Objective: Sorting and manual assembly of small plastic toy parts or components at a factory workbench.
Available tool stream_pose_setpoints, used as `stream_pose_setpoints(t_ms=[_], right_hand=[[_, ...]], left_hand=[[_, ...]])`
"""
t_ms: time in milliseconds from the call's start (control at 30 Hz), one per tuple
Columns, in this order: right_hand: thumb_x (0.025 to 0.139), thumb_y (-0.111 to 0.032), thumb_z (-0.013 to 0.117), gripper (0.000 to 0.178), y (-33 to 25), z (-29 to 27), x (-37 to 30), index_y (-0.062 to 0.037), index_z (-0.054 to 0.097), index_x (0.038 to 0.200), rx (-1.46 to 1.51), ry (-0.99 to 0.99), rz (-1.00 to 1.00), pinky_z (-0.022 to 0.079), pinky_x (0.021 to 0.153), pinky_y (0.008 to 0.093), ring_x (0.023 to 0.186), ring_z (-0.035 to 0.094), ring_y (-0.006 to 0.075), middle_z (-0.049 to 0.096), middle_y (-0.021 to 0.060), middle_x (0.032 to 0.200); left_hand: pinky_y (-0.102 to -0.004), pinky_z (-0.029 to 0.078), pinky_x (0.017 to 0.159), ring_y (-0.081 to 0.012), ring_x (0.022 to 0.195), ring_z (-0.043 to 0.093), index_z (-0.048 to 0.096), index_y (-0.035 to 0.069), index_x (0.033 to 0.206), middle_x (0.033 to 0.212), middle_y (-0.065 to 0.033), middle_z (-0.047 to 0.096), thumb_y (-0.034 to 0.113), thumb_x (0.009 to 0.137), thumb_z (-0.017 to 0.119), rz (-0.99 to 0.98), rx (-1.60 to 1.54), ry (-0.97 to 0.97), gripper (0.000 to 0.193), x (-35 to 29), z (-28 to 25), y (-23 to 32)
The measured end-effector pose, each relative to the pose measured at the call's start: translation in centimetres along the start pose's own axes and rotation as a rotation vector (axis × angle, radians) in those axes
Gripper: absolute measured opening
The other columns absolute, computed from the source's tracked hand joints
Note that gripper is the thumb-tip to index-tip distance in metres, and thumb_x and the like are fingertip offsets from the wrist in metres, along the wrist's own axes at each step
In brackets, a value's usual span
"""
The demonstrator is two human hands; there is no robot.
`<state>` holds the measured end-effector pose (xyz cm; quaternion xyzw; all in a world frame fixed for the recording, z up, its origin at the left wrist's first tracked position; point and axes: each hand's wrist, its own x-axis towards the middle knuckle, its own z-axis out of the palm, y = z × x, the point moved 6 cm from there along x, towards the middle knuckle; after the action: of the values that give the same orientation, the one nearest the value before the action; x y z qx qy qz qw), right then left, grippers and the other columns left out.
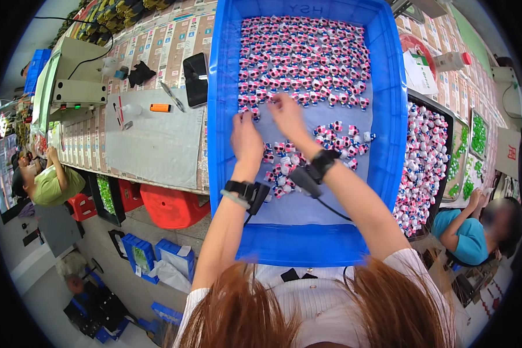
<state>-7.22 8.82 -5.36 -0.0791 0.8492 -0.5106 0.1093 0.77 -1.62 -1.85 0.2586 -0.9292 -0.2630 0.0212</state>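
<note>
Inside a large blue plastic tray (391,116) stand rows of small pink, white and blue figurines (304,61). My left hand (246,139) is at the tray's left side, its fingers drawn together beside the start of the nearest row; what is between them is hidden. A little to its right, my right hand (290,120) pinches at a small figurine (271,100) along that row. The fingertips partly cover it. Closer to me, a loose heap of figurines (339,139) lies on the tray's pale lining, partly under my right wrist.
A black bin (441,203) full of figurines stands right of the tray. On the left table lie a phone (195,80), a pen (172,96) and an orange lighter (160,108). A red stool (174,206) is below. People sit at both sides.
</note>
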Motion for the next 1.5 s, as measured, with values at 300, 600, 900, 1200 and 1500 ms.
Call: stream_pose_setpoints(t_ms=[300, 600, 900, 1200, 1500], right_hand=[[0.071, -0.005, 0.050, 0.025, 0.6, -3.3, -4.7, -0.0078, 0.054, 0.096, -0.508, -0.557, -0.364, 0.041, 0.080, 0.0388, 0.090, 0.052, 0.0307, 0.054, 0.0162, 0.093], [0.070, -0.006, 0.059, 0.024, 1.7, -3.3, -1.5, -0.0033, 0.053, 0.093, 0.417, -0.544, 0.439, 0.046, 0.055, 0.0255, 0.061, 0.056, 0.0142, 0.055, 0.0057, 0.072], [0.070, -0.005, 0.056, 0.027, 0.0, -0.8, -0.9, -0.0051, 0.052, 0.097, -0.219, -0.146, -0.050, 0.044, 0.072, 0.0397, 0.084, 0.054, 0.0341, 0.054, 0.0153, 0.090], [0.071, -0.007, 0.052, 0.021, 2.3, -8.7, -4.0, -0.0058, 0.056, 0.092, -0.729, -0.383, -0.121, 0.044, 0.075, 0.0387, 0.089, 0.052, 0.0298, 0.056, 0.0135, 0.089], [0.065, -0.003, 0.056, 0.023, 2.8, -10.0, -3.3, -0.0028, 0.056, 0.088, -0.252, -0.243, -0.056, 0.046, 0.062, 0.0352, 0.076, 0.056, 0.0246, 0.057, 0.0116, 0.082]], left_hand=[[-0.0381, 0.044, 0.073, -0.0324, 0.085, 0.055, 0.055, 0.006, 0.097, 0.092, -0.0134, 0.058, 0.009, 0.067, 0.060, 0.266, 0.196, -0.395, 0.030, -3.3, 3.1, 2.3], [-0.0365, 0.038, 0.080, -0.0254, 0.095, 0.047, 0.060, 0.008, 0.088, 0.093, -0.0094, 0.052, 0.010, 0.065, 0.065, 0.167, -0.054, -0.232, 0.024, 1.1, 0.8, 1.3], [-0.0359, 0.039, 0.079, -0.0281, 0.095, 0.046, 0.058, 0.008, 0.093, 0.097, -0.0109, 0.050, 0.007, 0.065, 0.065, 0.302, 0.076, 0.022, 0.029, 2.1, 0.7, 2.3], [-0.0410, 0.044, 0.073, -0.0333, 0.082, 0.056, 0.055, 0.007, 0.095, 0.092, -0.0156, 0.055, 0.009, 0.069, 0.056, 0.232, 0.096, -0.566, 0.026, -3.8, 4.9, 4.1], [-0.0294, 0.042, 0.068, -0.0193, 0.071, 0.049, 0.057, 0.011, 0.103, 0.092, -0.0090, 0.051, 0.011, 0.068, 0.060, 0.321, -0.496, -0.377, 0.035, -0.7, 4.4, 3.4]])
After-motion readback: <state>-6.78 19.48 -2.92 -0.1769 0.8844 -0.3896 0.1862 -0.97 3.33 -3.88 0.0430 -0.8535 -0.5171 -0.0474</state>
